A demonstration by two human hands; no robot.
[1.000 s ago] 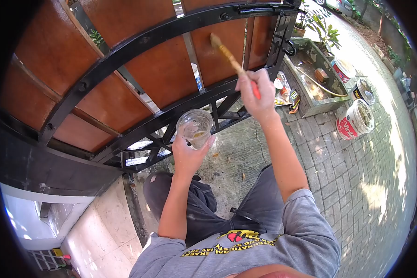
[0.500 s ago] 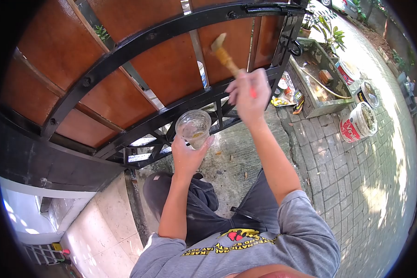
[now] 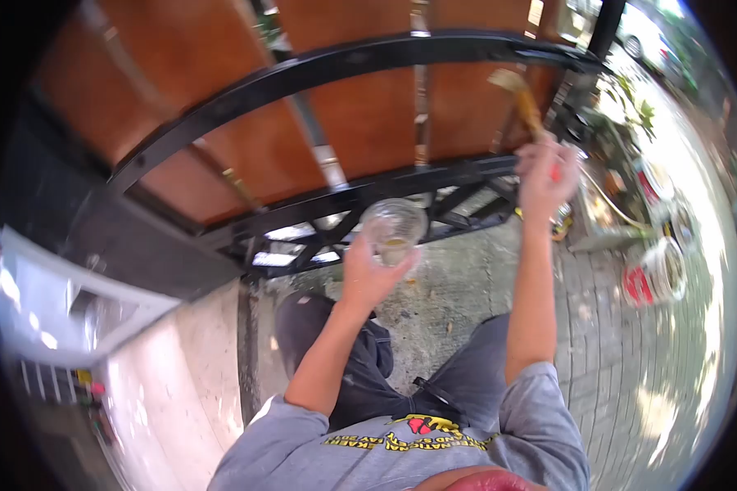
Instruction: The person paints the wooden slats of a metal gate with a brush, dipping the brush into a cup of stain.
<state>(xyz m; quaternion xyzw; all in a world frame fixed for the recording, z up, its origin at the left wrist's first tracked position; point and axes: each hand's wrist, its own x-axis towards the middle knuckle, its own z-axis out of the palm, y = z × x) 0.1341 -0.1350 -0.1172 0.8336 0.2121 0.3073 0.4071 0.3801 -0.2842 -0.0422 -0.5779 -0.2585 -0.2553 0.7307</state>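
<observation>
A clear round plastic container (image 3: 395, 221) with a little yellowish liquid is in my left hand (image 3: 374, 274), whose fingers wrap its side and base. My right hand (image 3: 546, 176) grips a paintbrush (image 3: 528, 106) by its handle, where a bit of red shows. The pale bristles are up near an orange-brown panel (image 3: 458, 106) of the gate; whether they touch it is unclear. A black curved metal bar (image 3: 336, 61) crosses the panels. Below them runs a black lower frame (image 3: 458, 173) with diagonal braces.
White-and-red buckets (image 3: 655, 274) stand at the right on the paving (image 3: 606, 344). Beside them is a concrete planter box (image 3: 602, 225) with a hose and plants. A pale tiled floor (image 3: 180, 376) lies at the lower left, near a white wall (image 3: 82, 311). A car is parked at the upper right.
The view has shifted, so the gate and buckets sit lower. My right hand and the brush have moved right along the panels, to one nearer the gate's right end. Both hands keep their holds.
</observation>
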